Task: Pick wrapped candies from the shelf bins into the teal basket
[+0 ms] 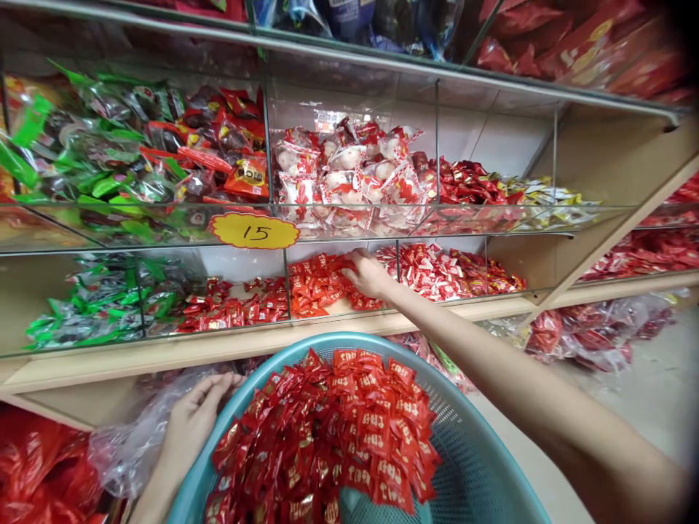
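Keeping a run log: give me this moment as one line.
right hand: in lower-shelf compartment, at red packets; left hand: at rim of teal plastic basket; basket contents: red packets; yellow price tag: 15

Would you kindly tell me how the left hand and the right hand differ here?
The left hand is at the basket rim; the right hand is at the red packets on the shelf. The left hand sits lower in the picture, the right hand higher. Both are bare.
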A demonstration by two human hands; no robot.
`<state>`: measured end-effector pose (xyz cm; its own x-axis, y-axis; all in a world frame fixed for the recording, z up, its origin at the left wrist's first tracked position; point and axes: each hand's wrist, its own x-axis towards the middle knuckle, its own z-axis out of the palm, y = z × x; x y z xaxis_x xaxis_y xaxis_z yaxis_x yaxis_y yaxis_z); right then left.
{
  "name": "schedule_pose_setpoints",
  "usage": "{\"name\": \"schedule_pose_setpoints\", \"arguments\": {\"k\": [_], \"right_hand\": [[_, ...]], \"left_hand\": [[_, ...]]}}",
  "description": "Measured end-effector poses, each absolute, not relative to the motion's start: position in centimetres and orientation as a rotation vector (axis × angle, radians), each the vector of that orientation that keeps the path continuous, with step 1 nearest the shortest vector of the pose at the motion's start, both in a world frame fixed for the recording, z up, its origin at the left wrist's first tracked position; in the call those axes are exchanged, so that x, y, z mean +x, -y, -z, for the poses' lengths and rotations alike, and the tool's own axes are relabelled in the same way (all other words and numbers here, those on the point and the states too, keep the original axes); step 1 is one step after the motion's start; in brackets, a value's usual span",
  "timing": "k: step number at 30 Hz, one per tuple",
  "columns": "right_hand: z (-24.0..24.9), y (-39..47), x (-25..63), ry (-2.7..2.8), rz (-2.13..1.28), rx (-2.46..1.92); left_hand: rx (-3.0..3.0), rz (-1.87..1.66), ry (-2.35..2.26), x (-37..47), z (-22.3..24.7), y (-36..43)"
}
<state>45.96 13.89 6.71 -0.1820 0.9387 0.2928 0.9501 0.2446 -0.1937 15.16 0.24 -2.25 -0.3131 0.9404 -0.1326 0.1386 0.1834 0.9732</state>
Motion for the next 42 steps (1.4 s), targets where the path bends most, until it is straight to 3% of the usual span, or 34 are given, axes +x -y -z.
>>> {"name": "schedule_pose_setpoints", "arguments": {"k": [11,20,27,36,42], "right_hand": [[-5.7,-18.5,46.0,2.172,-0.296,-1.916],[-4.9,-13.6,45.5,2.426,-0.484,-1.642],[-6.1,-17.0,43.1,2.076,-0.219,-1.608],[-5.0,-17.9,39.7,2.294,-0.465,-1.538],[-5.5,-14.8,41.1,2.387,-0.571,-1.203]], "left_hand": [[1.022,-1.196,-1.600,15.0,2.3,-0.4],[1.074,-1.258,-1.548,14.8,2.9,-0.4],[1.100,-1.285,-1.527,14.7,3.4,-0.5],[1.008,-1.285,-1.538,15.4,2.3,-0.2],[1.047,-1.278,-1.506,14.7,3.7,-0.6]]}}
